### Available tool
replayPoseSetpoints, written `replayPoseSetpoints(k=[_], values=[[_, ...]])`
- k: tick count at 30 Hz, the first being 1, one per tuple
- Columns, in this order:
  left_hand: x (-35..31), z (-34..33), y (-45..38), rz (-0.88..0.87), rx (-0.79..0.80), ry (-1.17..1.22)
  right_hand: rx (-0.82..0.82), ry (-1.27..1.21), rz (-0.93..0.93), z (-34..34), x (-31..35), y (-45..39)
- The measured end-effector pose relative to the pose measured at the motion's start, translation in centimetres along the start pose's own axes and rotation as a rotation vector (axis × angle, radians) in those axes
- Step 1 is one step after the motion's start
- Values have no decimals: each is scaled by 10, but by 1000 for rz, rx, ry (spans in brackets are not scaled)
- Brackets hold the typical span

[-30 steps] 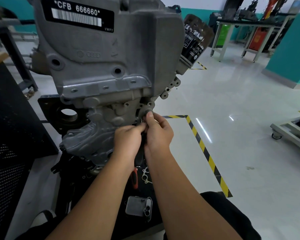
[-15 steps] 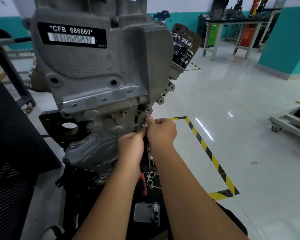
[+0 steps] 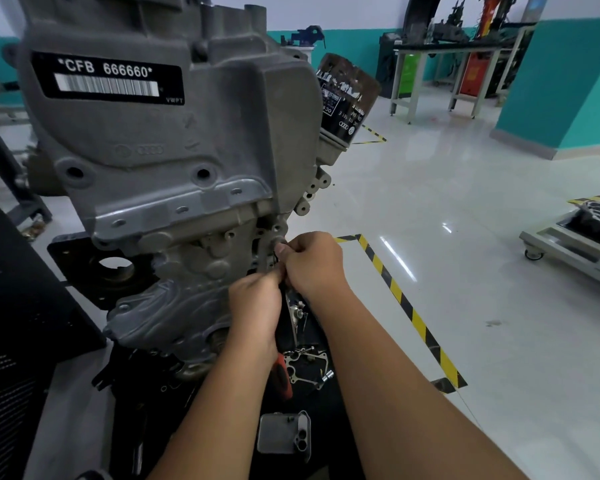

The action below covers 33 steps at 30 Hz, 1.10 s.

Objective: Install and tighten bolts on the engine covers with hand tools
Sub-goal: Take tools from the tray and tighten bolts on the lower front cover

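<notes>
- Where the two hands meet at frame centre, the right hand has its fingers curled shut, thumb tip pressed at a small part on the right edge of the engine cover; the part itself is too hidden to name.
- Left hand sits just below-left of it, fingers pinched closed; what it grips can't be told.
- Engine cover fills the upper left, barcode label near the top.
- Oil filter sticks out at upper centre-right.
- Red-handled tool and gasket lie below the hands.
- Small metal housing at bottom centre.
</notes>
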<state>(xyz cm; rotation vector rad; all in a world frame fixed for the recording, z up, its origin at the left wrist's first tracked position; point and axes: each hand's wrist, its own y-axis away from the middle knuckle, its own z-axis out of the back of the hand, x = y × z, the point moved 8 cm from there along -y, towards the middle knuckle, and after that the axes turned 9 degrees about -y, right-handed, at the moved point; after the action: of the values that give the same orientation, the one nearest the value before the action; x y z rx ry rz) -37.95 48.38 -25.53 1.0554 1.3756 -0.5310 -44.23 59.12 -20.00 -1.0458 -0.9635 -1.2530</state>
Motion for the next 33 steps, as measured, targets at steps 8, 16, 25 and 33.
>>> replayPoseSetpoints(k=[8,16,25,33], values=[[-4,4,5,-43,-56,27,-58,83,22,-6,5,6],[-5,-1,10,-33,4,17,-14,-47,-11,-3,2,7],[-8,8,10,-58,-30,-40,-47,-106,-34,-14,-4,10],[-11,5,9,-130,62,-105,-34,-199,-100,-9,-12,5]])
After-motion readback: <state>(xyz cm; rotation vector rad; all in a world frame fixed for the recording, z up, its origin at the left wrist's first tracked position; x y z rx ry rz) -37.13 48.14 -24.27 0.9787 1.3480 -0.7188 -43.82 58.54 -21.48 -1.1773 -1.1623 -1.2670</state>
